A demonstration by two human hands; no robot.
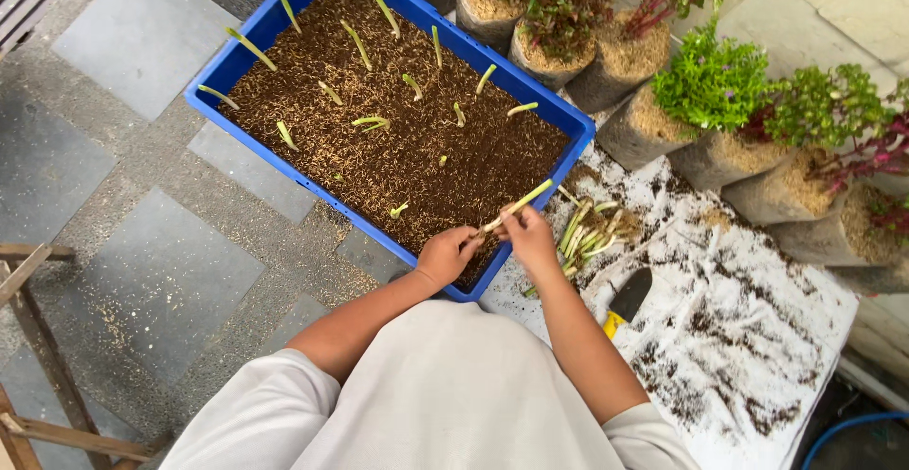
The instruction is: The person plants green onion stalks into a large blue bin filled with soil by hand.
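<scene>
A blue tray [216, 65] filled with brown soil mix holds several pale green stalk cuttings standing upright. My left hand [447, 254] and my right hand [530, 235] are together over the tray's near corner. Both grip one long pale green cutting [519, 199], my left at its root end and my right partway up the stalk. The cutting tilts up to the right, above the soil. A loose pile of similar cuttings [589, 233] lies just right of my right hand on a white sheet.
The white sheet [757, 337], scattered with dark soil, covers the ground at right. A trowel with a yellow handle [625, 298] lies on it. Potted green and red plants [712, 84] in sacks line the far right. A wooden frame [38, 356] stands at left. Grey paving surrounds the tray.
</scene>
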